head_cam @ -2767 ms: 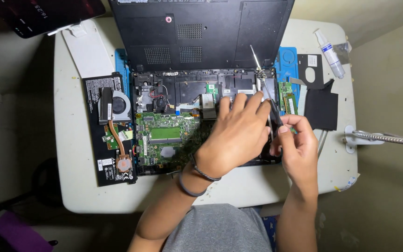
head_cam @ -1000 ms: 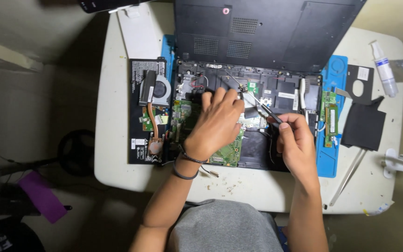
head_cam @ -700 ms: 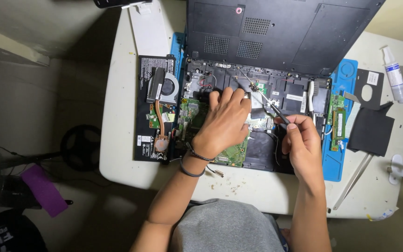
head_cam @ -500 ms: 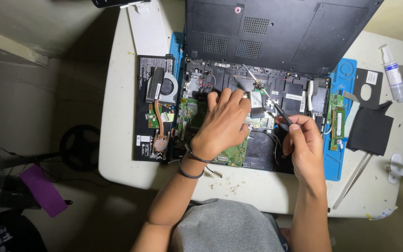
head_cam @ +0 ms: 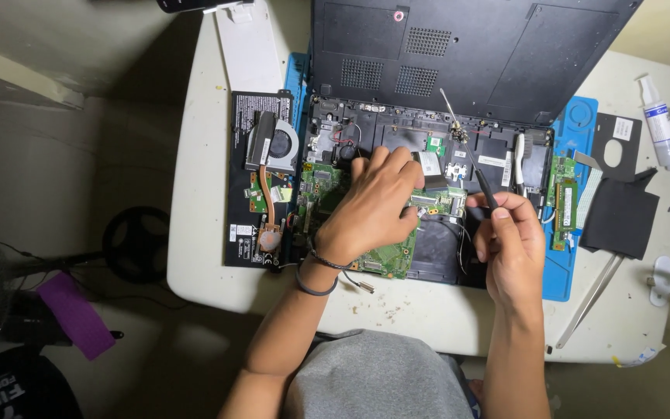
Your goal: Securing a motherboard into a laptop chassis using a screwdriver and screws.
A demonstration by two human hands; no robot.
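Over the opened laptop (head_cam: pixel 428 194), both hands work at the green motherboard (head_cam: pixel 385 256).

Left hand (head_cam: pixel 374 206) lies spread flat on the board, gripping nothing; right hand (head_cam: pixel 509 240) pinches a thin screwdriver (head_cam: pixel 467 151), tip rising just beyond its fingers. Bottom cover (head_cam: pixel 459 54) is already off, and the fan with heatpipe (head_cam: pixel 269 178) lies well left of the pressing hand; judging by this, the board itself remains seated in the chassis.

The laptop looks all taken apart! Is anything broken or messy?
Nothing looks broken. The laptop is open with its green board bare under the left hand. The fan lies out beside it. Crumbs dot the table.
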